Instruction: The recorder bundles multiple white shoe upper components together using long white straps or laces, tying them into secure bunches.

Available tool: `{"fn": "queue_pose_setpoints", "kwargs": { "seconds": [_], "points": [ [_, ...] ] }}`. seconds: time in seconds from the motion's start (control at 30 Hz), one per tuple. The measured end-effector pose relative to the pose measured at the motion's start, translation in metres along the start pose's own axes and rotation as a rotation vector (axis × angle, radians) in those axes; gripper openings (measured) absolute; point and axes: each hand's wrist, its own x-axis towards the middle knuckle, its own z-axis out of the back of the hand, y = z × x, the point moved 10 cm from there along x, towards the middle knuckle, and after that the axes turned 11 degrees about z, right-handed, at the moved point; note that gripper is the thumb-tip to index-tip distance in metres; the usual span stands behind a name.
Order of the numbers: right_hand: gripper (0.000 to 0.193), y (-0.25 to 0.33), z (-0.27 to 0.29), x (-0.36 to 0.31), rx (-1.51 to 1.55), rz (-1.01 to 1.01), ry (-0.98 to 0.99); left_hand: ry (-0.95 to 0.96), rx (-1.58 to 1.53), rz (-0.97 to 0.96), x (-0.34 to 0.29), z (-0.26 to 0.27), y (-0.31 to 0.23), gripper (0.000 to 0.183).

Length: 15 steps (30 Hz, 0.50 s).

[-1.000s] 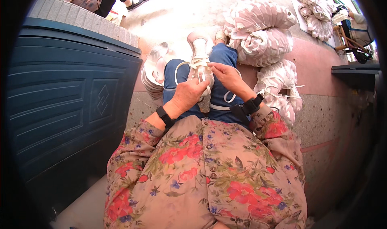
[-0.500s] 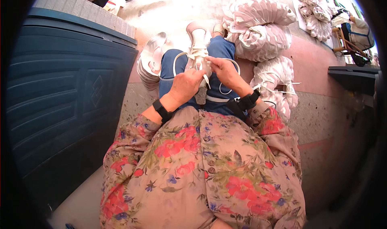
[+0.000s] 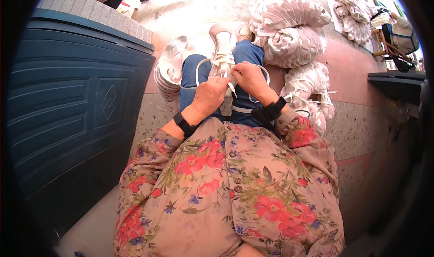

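Note:
A white sneaker point(image 3: 222, 41), with its opening away from me, rests between my knees in blue jeans. White shoelace point(image 3: 197, 71) is partly threaded across its front and loops out to both sides. My left hand point(image 3: 209, 95) is closed at the sneaker's near left, thumb and fingers pinching the shoelace, and a short lace end sticks out beside the fingertips. On the right, my right hand point(image 3: 250, 78) is curled in a pinch on the lace at the eyelet area. Its fingertips partly hide the lace there.
White shoe parts lie in bundled piles point(image 3: 294, 31) at the far right, with another laced bundle point(image 3: 309, 87) nearer. A stack of pale curved pieces point(image 3: 171, 65) stands left of my knee. A dark blue panelled door point(image 3: 81, 103) borders the left. A dark low ledge point(image 3: 398, 87) juts in at right.
My right hand has drawn slightly back toward me and its fingers have curled in more. The left hand has barely moved, and the sneaker stays in place.

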Motion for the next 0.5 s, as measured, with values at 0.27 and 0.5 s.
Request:
{"fn": "queue_pose_setpoints", "kwargs": {
  "seconds": [0.27,0.5],
  "points": [
    [0.015,0.004,-0.01,0.015,0.031,0.019,0.044,-0.002,0.07,-0.029,0.0,-0.006,-0.005,0.014],
    [0.015,-0.01,-0.016,0.01,0.212,-0.098,-0.006,-0.004,0.05,-0.071,0.0,-0.007,-0.01,0.013]
  ]
}}
